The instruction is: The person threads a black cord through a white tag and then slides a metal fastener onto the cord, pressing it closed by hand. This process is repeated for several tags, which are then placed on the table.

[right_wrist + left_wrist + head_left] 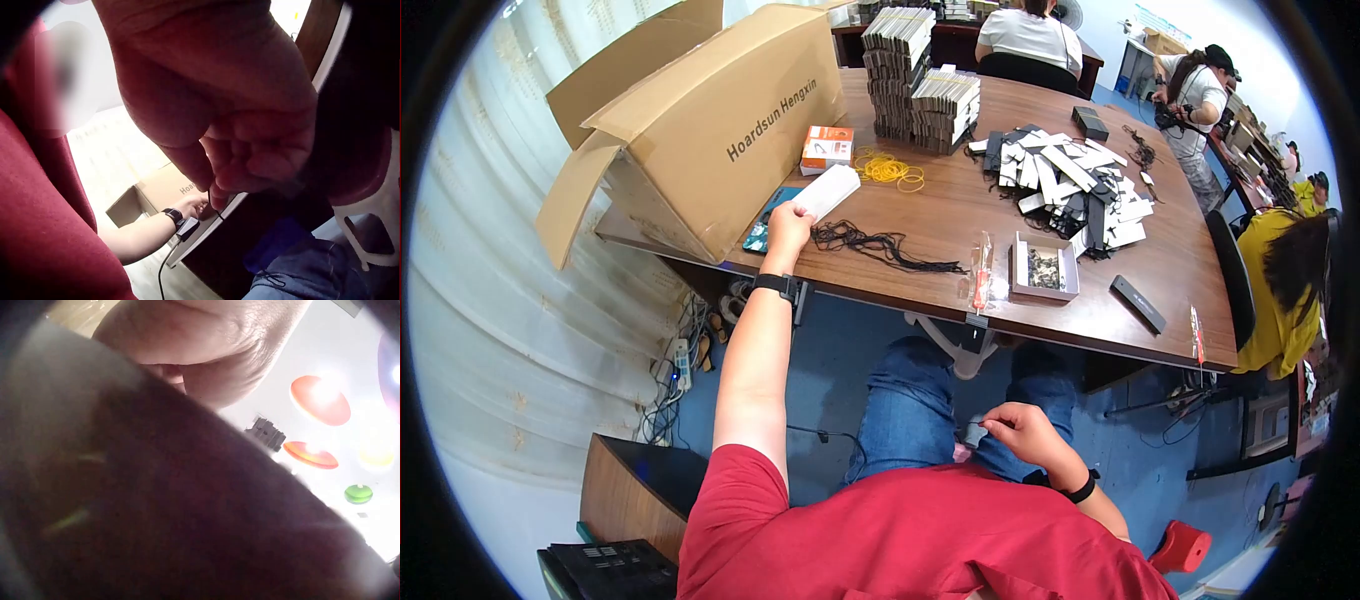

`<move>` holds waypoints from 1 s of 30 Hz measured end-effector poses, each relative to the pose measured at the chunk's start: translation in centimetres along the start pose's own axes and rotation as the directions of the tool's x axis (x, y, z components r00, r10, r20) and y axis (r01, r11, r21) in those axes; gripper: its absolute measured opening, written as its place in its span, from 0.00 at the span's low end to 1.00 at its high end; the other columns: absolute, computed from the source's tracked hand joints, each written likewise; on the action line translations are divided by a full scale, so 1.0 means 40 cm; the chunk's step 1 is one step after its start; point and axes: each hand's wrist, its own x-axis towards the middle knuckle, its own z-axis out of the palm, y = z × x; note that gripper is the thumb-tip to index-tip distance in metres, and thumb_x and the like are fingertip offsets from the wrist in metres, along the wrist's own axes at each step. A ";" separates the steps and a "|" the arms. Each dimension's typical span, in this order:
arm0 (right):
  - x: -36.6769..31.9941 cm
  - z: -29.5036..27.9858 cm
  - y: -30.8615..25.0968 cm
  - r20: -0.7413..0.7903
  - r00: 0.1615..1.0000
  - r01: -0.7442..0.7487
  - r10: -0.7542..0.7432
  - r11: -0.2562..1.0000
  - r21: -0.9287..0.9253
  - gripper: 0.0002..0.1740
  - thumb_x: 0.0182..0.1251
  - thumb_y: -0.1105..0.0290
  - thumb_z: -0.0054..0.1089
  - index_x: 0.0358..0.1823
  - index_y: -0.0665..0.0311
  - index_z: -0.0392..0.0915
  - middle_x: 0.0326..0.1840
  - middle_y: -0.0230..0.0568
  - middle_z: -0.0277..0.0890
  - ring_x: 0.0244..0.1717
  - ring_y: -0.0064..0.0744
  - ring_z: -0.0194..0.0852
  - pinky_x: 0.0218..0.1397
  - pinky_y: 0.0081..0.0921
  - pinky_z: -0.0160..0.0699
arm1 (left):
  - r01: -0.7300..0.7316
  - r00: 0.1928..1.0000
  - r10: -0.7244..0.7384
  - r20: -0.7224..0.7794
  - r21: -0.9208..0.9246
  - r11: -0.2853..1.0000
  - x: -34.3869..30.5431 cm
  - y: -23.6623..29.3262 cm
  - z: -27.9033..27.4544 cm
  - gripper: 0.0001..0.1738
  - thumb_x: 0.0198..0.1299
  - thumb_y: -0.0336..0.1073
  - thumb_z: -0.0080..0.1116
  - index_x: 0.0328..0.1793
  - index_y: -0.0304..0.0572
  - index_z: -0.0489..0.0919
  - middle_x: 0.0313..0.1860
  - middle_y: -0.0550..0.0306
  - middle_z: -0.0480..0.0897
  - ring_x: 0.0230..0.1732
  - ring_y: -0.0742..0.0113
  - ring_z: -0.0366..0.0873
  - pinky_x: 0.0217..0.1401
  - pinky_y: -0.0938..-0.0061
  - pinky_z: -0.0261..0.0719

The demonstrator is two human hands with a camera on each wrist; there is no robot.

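Observation:
At the table's front left edge my left hand (pixel 788 228) grips the near end of a long, flat white piece (pixel 830 190), possibly several stacked together. Under it lies a blue-green packet (pixel 758 235), and a tangle of black cords (pixel 885 248) is just right of the hand. My right hand (pixel 1025 435) is over my lap, away from the table. Its thumb and finger pinch a thin black cord (pixel 219 212), whose short end shows in the right wrist view. A dark blur fills much of the left wrist view and hides the left fingertips.
A large cardboard box (pixel 730 130) stands at left, near an orange-white box (pixel 827 148) and yellow rubber bands (pixel 890 170). Tall stacks (pixel 897 70) rise behind. A heap of white and black pieces (pixel 1070 185), a small parts box (pixel 1043 268) and a black bar (pixel 1138 304) lie right.

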 end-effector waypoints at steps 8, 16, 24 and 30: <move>0.006 0.003 -0.012 0.002 0.999 0.035 -0.035 0.999 -0.007 0.08 0.63 0.71 0.59 0.37 0.68 0.81 0.32 0.48 0.80 0.33 0.41 0.80 0.37 0.29 0.77 | -0.091 0.988 0.074 -0.133 -0.123 0.988 0.001 0.004 -0.019 0.13 0.61 0.37 0.55 0.45 0.36 0.84 0.38 0.41 0.84 0.39 0.49 0.83 0.43 0.64 0.77; -0.001 0.001 0.001 -0.018 1.000 -0.014 0.014 1.000 0.006 0.08 0.62 0.71 0.59 0.37 0.68 0.81 0.32 0.48 0.80 0.32 0.41 0.80 0.37 0.29 0.77 | -0.277 0.908 0.135 -0.396 -0.326 0.904 0.019 0.001 -0.013 0.12 0.65 0.31 0.53 0.46 0.28 0.81 0.36 0.49 0.84 0.39 0.60 0.81 0.45 0.71 0.76; 0.009 -0.001 0.016 -0.069 0.997 0.019 -0.017 1.000 0.022 0.07 0.62 0.72 0.59 0.36 0.68 0.81 0.32 0.49 0.80 0.33 0.42 0.80 0.37 0.31 0.77 | -0.008 0.798 0.427 0.426 -0.701 0.713 -0.371 0.355 -0.164 0.15 0.61 0.22 0.55 0.54 0.33 0.76 0.40 0.57 0.80 0.34 0.73 0.79 0.40 0.79 0.79; 0.013 0.004 0.019 -0.041 0.998 0.046 -0.047 0.999 -0.025 0.07 0.62 0.72 0.59 0.36 0.68 0.81 0.32 0.49 0.80 0.33 0.42 0.80 0.37 0.30 0.78 | 0.024 0.631 0.423 0.650 -0.562 0.827 -0.553 0.339 -0.002 0.14 0.60 0.25 0.59 0.52 0.37 0.76 0.40 0.60 0.79 0.40 0.77 0.76 0.44 0.79 0.77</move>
